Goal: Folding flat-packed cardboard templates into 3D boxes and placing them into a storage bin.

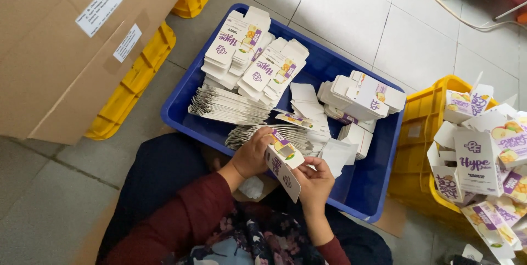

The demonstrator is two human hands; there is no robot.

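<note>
Both hands grip white carton, purple-yellow print, half-folded.

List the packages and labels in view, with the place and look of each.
Small carton: between both hands, white, purple and yellow print.
Flat cartons: stacked in blue crate, same colours.
Folded cartons: piled in yellow crate, right.
Cardboard boxes: top left, brown, with white rectangular labels.

The yellow crate of folded cartons is cut off at the right edge.
</note>
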